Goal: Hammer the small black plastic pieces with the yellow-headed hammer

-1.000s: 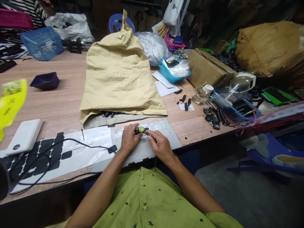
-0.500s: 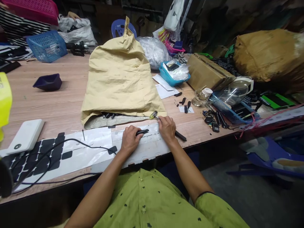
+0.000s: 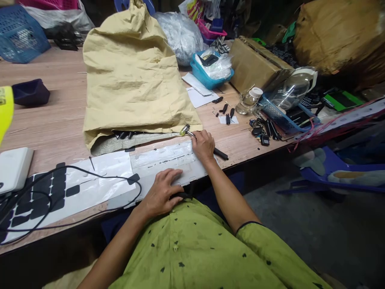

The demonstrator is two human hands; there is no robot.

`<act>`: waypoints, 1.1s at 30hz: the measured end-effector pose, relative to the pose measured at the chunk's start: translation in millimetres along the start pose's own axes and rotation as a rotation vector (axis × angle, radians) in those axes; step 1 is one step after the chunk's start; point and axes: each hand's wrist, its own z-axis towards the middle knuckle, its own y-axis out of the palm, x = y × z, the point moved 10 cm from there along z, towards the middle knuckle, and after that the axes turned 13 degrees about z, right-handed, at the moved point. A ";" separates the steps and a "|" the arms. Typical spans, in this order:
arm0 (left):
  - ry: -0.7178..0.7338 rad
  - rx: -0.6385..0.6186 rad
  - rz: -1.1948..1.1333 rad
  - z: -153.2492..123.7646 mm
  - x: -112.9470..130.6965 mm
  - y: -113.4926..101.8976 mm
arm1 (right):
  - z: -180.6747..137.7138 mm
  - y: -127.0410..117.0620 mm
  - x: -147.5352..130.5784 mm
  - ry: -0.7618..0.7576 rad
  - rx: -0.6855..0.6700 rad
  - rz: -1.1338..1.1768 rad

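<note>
At the near edge of the wooden table (image 3: 60,124), our left hand (image 3: 162,192) lies palm down with its fingers spread onto the white plastic strip (image 3: 164,158) that runs along the edge. A small black piece (image 3: 182,196) shows just under that hand, against our green shirt, and we cannot tell whether the hand grips it or only rests on it. Our right hand (image 3: 203,146) is further up the strip, closed around the shaft of a small hammer (image 3: 184,129). The hammer's pale head points left, just beside the lower hem of the big tan sack (image 3: 132,76), and its black handle end sticks out to the right of the hand, low over the wood. To the left of the strip we see a clear sheet with rows of black pads (image 3: 45,192), a black cable (image 3: 90,176) looped across it, and a white power bank (image 3: 12,168) at the far left. Beyond our right hand lie a few small black parts (image 3: 225,114) near a glass jar (image 3: 248,100), with a blue tray (image 3: 210,76) and a cardboard box (image 3: 255,64) behind them.
</note>
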 end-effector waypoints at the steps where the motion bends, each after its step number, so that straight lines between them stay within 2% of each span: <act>1: 0.019 -0.012 0.031 -3.0 5.6 2.3 | -0.2 -0.2 -0.3 -0.001 -0.002 -0.002; 7: 0.014 -0.020 0.225 -1.2 16.6 14.6 | -1.7 -2.2 -0.3 0.018 -0.019 -0.019; 12: -0.012 0.036 0.106 4.5 11.8 -0.5 | -3.9 -3.7 -0.6 0.008 0.013 0.003; 14: -0.115 0.050 0.040 14.4 -11.5 -12.5 | -4.4 -3.6 -0.4 0.003 0.024 0.006; 19: -0.696 0.065 0.152 44.3 -119.2 -44.4 | -5.8 -5.3 -3.2 -0.015 0.050 0.009; 21: -0.829 0.012 0.205 57.8 -148.1 -46.6 | -7.1 -9.7 -5.6 -0.029 0.091 0.009; 24: -0.869 -0.068 0.221 79.3 -169.2 -39.2 | -9.6 -17.7 -6.7 -0.035 0.166 0.020; 28: -0.850 -0.102 0.217 98.2 -179.7 -33.6 | -11.0 -18.9 -5.3 -0.034 0.173 0.054; 33: -0.902 -0.047 0.216 116.0 -197.6 -54.4 | -13.7 -14.5 -16.6 -0.113 0.115 0.065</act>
